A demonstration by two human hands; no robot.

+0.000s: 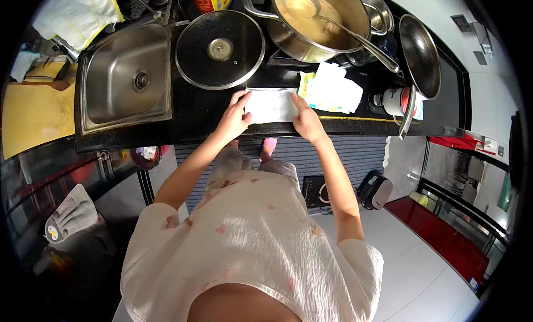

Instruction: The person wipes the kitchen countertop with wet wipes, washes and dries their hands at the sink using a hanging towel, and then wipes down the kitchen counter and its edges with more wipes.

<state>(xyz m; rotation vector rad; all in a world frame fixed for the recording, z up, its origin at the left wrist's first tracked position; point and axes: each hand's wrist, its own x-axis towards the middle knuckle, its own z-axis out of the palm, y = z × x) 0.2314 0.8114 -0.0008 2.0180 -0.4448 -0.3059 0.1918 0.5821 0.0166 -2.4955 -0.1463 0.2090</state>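
Note:
A flat white rectangular cloth or wipe lies on the black counter near its front edge. My left hand rests at its left side, thumb and fingers spread over that edge. At the opposite side my right hand touches the cloth with fingertips extended and thumb apart. Just right of it, beyond my right hand, lies a white and green soft packet with white sheets on top. Behind my left hand is a round glass pan lid.
A steel sink is at the left, beside a yellow board. A large pot of broth with a ladle stands behind. To the right are a frying pan with its handle over the counter edge and a mug.

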